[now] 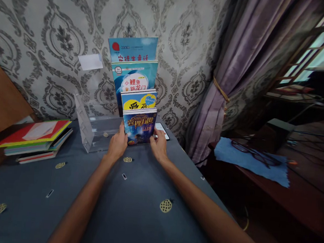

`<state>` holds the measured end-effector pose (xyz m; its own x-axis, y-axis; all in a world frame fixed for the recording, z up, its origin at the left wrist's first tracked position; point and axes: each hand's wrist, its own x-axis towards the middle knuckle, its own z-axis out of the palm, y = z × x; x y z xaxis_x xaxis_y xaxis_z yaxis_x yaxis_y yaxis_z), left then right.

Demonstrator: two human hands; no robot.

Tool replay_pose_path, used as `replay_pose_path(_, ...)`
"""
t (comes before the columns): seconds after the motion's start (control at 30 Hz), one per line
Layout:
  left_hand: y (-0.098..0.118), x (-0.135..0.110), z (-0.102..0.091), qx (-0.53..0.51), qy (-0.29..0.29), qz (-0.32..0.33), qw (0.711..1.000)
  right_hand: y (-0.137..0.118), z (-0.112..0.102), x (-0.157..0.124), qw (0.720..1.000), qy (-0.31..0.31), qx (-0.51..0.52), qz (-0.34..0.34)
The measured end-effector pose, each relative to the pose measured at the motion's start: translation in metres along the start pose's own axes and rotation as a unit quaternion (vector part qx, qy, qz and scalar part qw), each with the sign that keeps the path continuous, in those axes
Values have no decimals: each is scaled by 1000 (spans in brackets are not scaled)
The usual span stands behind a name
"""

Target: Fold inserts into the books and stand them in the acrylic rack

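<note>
Both my hands are on a small stack of dark blue books with gold lettering on the front cover (pixel 138 129). My left hand (pixel 118 142) grips the left edge, and my right hand (pixel 158 145) has the right edge, its fingers partly hidden behind. The books stand upright at the lowest, front level of a clear stepped rack (pixel 87 131). Behind them rise a yellow and blue book (pixel 135 102), a teal book (pixel 151 74) and a taller blue book (pixel 134 47). The rack's left half holds no books, and a white label (pixel 90 61) tops its back.
A pile of books under a red and yellow folder (pixel 47 128) lies to the left, by a wooden panel (pixel 5 103). A phone (pixel 163 131) rests right of the rack. Purple curtain (pixel 207 102) hangs beyond the table's right edge. Glasses (pixel 255 154) lie on a blue cloth (pixel 231 156).
</note>
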<state>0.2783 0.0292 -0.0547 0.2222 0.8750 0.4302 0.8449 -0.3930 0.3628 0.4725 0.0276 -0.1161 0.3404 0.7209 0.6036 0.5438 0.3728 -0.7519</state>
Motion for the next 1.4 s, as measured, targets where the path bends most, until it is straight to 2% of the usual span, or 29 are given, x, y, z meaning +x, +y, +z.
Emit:
replay_pose_path(0.13, -3, 2, -5, -20, -8, 2, 1000, 0, -3, -2, 1000, 2, 3, -5)
replay_pose_path(0.3, -5, 4, -7, -58, 15, 6, 998, -3, -9, 0, 1000, 6, 0, -24)
replay_pose_path(0.47, 4, 2, -17, 6, 16, -25, 1000, -4, -14, 13, 998, -1, 36, -48)
replay_pose_path(0.67, 18, 5, -28, -1, 90, 12, 996, -3, -7, 33, 994, -17, 99, -46)
replay_pose_path(0.9, 30, 12, -25, 8, 77, -17, 997, -8, 1, 45, 990, -3, 135, -40)
replay_pose_path(1.13, 28, 19, -21, 14, 106, -3, 994, -13, -1, 42, 987, -7, 151, -44)
replay_pose_path(1.4, 26, 20, -20, -9, 106, 4, 994, -16, 2, 37, 989, 9, 141, -40)
